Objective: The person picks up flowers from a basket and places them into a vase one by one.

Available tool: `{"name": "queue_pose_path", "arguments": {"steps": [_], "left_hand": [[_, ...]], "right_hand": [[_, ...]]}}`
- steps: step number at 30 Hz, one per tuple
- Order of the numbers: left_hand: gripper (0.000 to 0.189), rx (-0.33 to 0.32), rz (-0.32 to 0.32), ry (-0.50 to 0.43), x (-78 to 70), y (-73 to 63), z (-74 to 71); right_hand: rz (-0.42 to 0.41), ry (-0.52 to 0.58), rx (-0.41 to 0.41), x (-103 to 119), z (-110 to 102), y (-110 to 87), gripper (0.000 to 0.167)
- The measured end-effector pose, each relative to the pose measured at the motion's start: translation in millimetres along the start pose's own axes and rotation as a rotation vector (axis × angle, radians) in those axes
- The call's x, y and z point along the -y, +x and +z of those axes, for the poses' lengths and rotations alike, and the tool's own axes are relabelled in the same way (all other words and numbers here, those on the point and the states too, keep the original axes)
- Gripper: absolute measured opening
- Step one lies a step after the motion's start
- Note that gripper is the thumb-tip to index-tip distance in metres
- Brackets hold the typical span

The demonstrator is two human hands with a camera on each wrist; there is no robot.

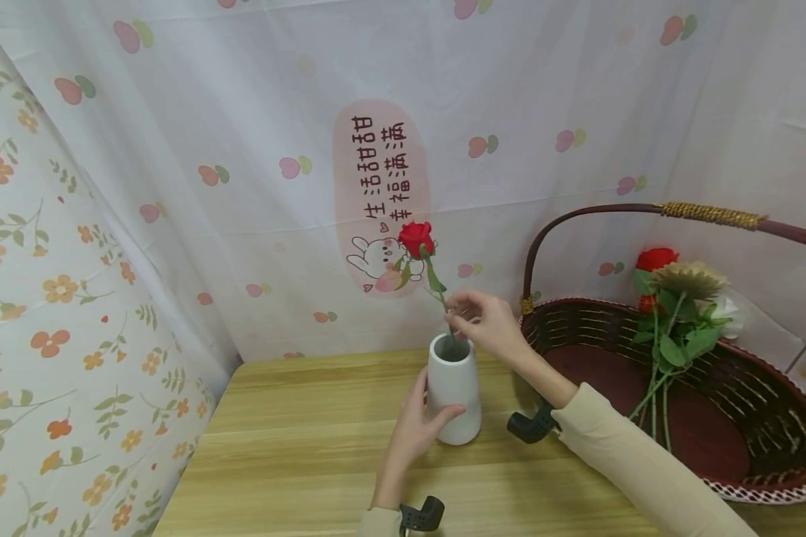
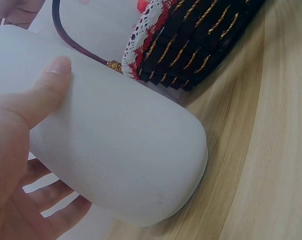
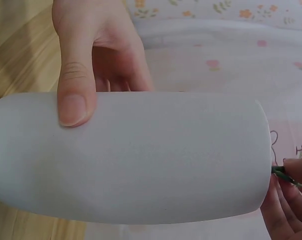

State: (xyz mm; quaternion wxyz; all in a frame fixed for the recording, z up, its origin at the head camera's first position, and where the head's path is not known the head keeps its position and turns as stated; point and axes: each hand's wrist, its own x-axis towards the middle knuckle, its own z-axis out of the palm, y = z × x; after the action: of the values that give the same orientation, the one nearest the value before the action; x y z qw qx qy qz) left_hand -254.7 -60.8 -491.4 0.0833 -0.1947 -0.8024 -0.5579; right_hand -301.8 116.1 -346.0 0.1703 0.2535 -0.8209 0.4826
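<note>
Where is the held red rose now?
In the head view, the red rose leans above the white vase, left of the basket, stem in the right hand.

Vase [image 1: 458, 406] on table [image 1: 309, 418], rose stem [image 1: 433, 274] in vase, basket [image 1: 578, 328] at right, flowers [image 1: 686, 283] in basket, curtain [image 1: 242, 97] behind

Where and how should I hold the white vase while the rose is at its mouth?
I'd take the vase round its side, below the mouth, coming from the left. It stands roughly upright, with a rounded wall and no visible handle. The rose has its stem at the opening, and the basket stands to the right.
</note>
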Motion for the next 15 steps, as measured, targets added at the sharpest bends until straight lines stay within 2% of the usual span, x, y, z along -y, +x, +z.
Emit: {"name": "queue_pose_path", "arguments": {"steps": [6, 15], "left_hand": [[0.082, 0.001, -0.011, -0.005, -1.3, -0.5, -0.4], [0.081, 0.000, 0.005, 0.001, -0.9, -0.3, -0.4]], "right_hand": [[-0.022, -0.019, 0.032, -1.4, 1.9, -1.2, 0.018], [-0.042, -0.043, 0.104, -4.8, 3.4, -4.8, 0.017]]}}
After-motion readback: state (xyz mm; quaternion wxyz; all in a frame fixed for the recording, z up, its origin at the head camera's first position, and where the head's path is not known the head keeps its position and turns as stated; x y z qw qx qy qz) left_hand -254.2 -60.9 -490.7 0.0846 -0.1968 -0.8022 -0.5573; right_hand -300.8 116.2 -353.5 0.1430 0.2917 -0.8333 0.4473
